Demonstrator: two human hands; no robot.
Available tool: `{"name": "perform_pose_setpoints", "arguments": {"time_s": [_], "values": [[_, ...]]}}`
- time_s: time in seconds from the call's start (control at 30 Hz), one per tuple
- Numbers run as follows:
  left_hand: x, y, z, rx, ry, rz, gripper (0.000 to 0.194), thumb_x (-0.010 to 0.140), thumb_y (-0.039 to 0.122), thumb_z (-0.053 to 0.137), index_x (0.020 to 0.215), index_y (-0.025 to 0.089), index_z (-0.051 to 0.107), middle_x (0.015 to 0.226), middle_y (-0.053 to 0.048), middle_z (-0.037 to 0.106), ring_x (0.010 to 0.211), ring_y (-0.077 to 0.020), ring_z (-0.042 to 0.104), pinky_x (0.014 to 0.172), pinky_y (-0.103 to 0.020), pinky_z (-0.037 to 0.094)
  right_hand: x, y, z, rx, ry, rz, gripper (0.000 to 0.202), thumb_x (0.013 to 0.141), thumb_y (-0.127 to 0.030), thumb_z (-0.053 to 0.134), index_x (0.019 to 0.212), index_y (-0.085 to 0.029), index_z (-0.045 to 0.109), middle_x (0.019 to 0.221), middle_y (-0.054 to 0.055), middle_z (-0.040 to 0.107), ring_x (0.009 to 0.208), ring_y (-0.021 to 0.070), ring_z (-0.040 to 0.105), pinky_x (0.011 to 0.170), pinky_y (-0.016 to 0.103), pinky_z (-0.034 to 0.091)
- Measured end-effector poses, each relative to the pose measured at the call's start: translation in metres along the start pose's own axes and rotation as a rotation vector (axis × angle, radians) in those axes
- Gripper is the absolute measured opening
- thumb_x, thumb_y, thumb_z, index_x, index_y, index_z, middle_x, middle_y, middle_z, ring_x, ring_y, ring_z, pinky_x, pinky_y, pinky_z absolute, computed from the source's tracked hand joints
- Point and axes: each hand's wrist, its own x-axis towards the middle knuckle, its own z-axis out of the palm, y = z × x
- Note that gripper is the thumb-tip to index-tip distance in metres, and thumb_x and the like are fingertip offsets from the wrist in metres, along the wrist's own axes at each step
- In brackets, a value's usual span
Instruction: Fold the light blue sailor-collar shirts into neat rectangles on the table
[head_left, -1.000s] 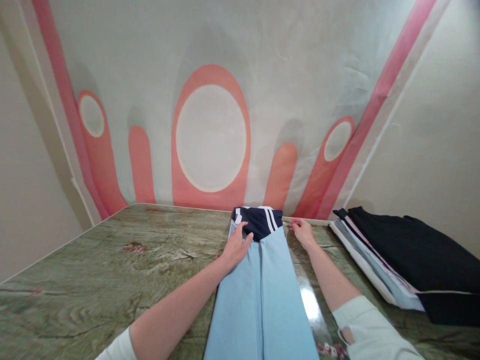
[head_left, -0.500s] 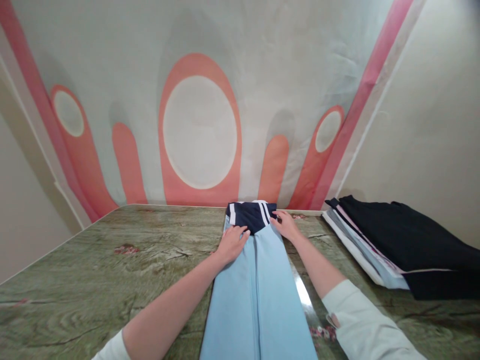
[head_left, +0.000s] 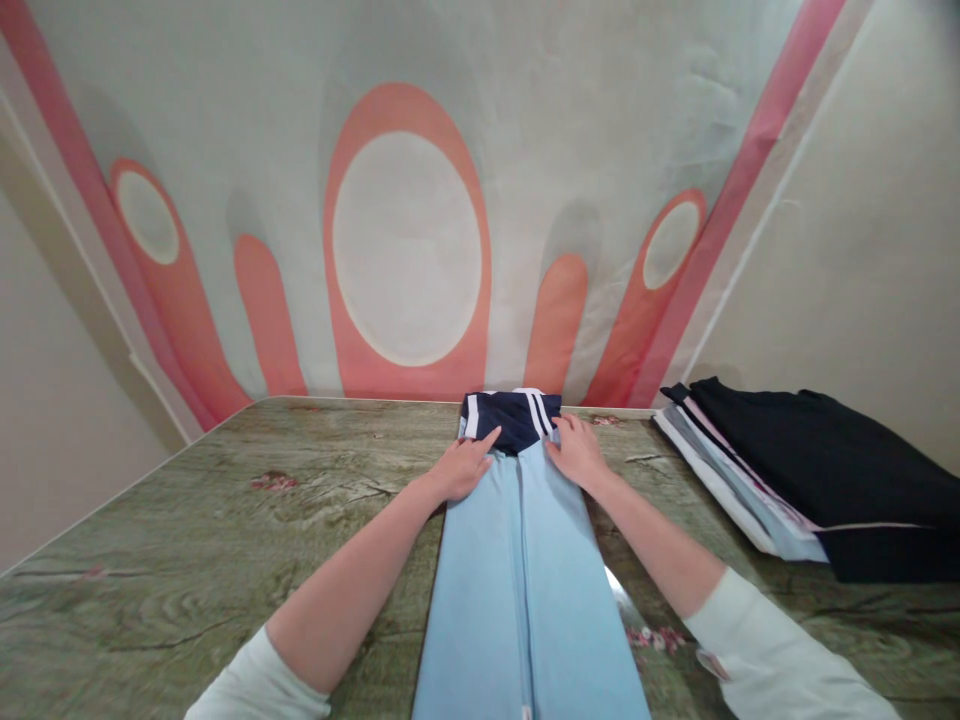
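Note:
A long, narrow folded light blue garment lies on the table, running from the near edge to the far edge. Its far end is a navy collar part with white stripes. My left hand rests on the left side just below the navy part, index finger stretched onto it, the other fingers partly bent. At the right side, my right hand touches the garment's edge beside the stripes, fingertips on the cloth. Whether its fingers pinch the fabric cannot be made out.
A stack of folded clothes, black on top with white, grey and pink layers below, lies at the right. The wood-patterned table meets a wall with coral shapes at its far edge.
The view has shifted slightly. My left index finger now points out over the navy part, and my right hand lies further onto the blue cloth at the edge.

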Motion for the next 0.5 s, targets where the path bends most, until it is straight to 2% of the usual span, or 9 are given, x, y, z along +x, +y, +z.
{"name": "perform_pose_setpoints", "arguments": {"time_s": [0.07, 0.17, 0.27, 0.37, 0.5], "values": [[0.0, -0.006, 0.0, -0.009, -0.002, -0.011, 0.055, 0.091, 0.032, 0.032, 0.143, 0.021, 0.016, 0.13, -0.009, 0.05, 0.117, -0.0227, 0.045, 0.1, -0.037, 0.025, -0.038, -0.02, -0.013, -0.004, -0.074, -0.163, 0.047, 0.082, -0.031, 0.05, 0.126, -0.014, 0.048, 0.136, 0.015, 0.039, 0.124, 0.0293, 0.033, 0.101, 0.045, 0.027], [-0.001, -0.011, 0.0, -0.004, 0.001, -0.044, 0.056, 0.091, 0.035, 0.032, 0.143, 0.022, 0.015, 0.132, -0.009, 0.048, 0.123, -0.0234, 0.04, 0.102, -0.04, 0.021, -0.107, -0.048, -0.036, 0.075, -0.295, -0.399, 0.055, 0.086, -0.044, 0.044, 0.134, -0.019, 0.039, 0.143, 0.01, 0.031, 0.13, 0.0275, 0.026, 0.104, 0.046, 0.024], [-0.002, -0.015, -0.002, 0.011, -0.013, -0.092, 0.055, 0.092, 0.037, 0.031, 0.143, 0.024, 0.015, 0.135, -0.011, 0.043, 0.127, -0.0247, 0.035, 0.103, -0.045, 0.017, -0.156, -0.06, -0.056, 0.096, -0.486, -0.535, 0.058, 0.088, -0.051, 0.038, 0.139, -0.027, 0.027, 0.148, 0.005, 0.022, 0.134, 0.0261, 0.018, 0.107, 0.049, 0.017], [-0.003, -0.022, -0.003, 0.053, -0.027, -0.156, 0.056, 0.092, 0.039, 0.031, 0.143, 0.023, 0.013, 0.138, -0.013, 0.04, 0.129, -0.0261, 0.031, 0.103, -0.049, 0.016, -0.167, -0.051, -0.068, 0.068, -0.55, -0.534, 0.057, 0.09, -0.05, 0.033, 0.141, -0.029, 0.021, 0.148, 0.004, 0.019, 0.135, 0.0253, 0.016, 0.108, 0.051, 0.013], [-0.005, -0.034, -0.001, 0.087, -0.015, -0.213, 0.059, 0.092, 0.04, 0.029, 0.143, 0.018, 0.01, 0.139, -0.016, 0.036, 0.131, -0.0255, 0.027, 0.103, -0.047, 0.017, -0.155, -0.026, -0.07, 0.043, -0.523, -0.485, 0.057, 0.09, -0.049, 0.034, 0.142, -0.03, 0.02, 0.148, 0.003, 0.021, 0.135, 0.0251, 0.016, 0.108, 0.051, 0.015]]}}
